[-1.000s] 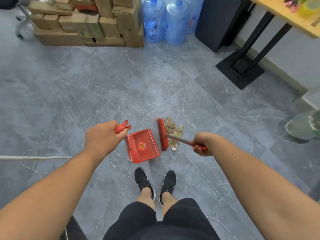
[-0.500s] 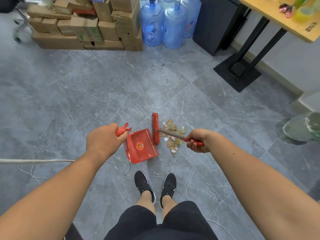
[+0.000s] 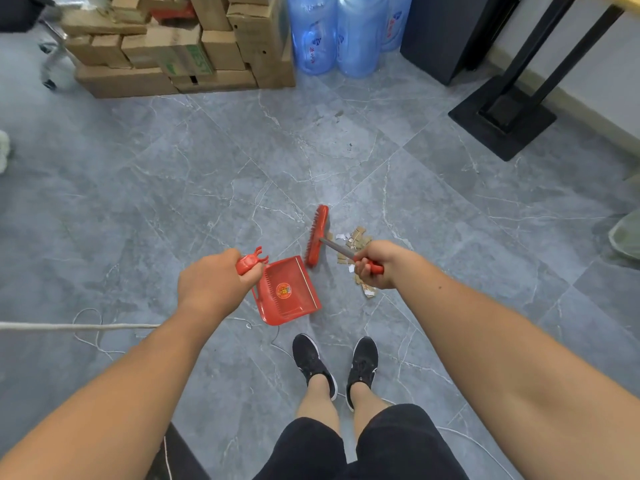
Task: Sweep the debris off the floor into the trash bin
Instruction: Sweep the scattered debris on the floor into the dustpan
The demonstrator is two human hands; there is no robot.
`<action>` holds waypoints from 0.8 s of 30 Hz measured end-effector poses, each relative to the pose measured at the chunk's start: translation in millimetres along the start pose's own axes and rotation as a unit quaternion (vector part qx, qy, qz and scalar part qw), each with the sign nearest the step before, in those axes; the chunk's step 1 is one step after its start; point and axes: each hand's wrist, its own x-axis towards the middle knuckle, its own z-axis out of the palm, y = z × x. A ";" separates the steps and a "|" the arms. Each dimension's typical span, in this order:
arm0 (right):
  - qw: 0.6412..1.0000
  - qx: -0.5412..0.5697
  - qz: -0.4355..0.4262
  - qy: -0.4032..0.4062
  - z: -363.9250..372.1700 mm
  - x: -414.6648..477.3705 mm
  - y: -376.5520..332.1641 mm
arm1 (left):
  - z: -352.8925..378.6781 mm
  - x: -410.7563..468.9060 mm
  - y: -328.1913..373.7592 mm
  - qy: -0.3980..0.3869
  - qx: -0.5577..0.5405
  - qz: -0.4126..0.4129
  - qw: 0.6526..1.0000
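Observation:
My left hand (image 3: 211,280) grips the red handle of a red dustpan (image 3: 289,292), which rests on the grey floor with its open lip facing right. My right hand (image 3: 375,263) is closed around the red grip of a broom; its red head (image 3: 317,235) stands on edge just beyond the pan's far right corner. A small pile of brown and white paper scraps (image 3: 358,242) lies on the floor to the right of the broom head, partly hidden by my right hand. A trash bin lined with a green bag (image 3: 627,237) shows at the right edge.
Cardboard boxes (image 3: 180,50) are stacked at the back left, with blue water jugs (image 3: 341,32) beside them. A black table base (image 3: 502,116) stands at the back right. A rope and thin string (image 3: 86,326) lie on the floor at left. My feet (image 3: 334,365) stand just behind the dustpan.
The broom head has lifted off the scraps and swung left and away, over to the pan's far corner. The scrap pile now lies uncovered. The dustpan stays in place.

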 end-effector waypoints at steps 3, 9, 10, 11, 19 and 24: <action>1.000 0.023 0.004 -0.008 0.6 5.6 0.0 | -0.5 9.3 0.1 0.002 0.000 -0.006 1.000; 0.996 0.081 0.013 0.026 -20.2 8.7 2.7 | -8.1 18.9 12.6 0.000 -0.005 0.006 1.000; 0.994 0.099 0.016 0.035 -26.3 8.7 4.3 | -9.7 20.1 15.7 0.000 -0.004 0.012 1.000; 0.992 0.114 0.018 0.044 -33.0 8.3 6.7 | -10.7 21.2 18.7 -0.001 -0.003 0.017 1.000; 0.986 0.161 0.013 0.047 -74.1 -19.3 28.3 | -14.8 30.2 43.6 0.001 0.007 0.051 0.999; 0.979 0.202 0.019 0.012 -80.4 -47.8 26.7 | -16.4 33.1 56.4 -0.001 0.004 0.063 0.998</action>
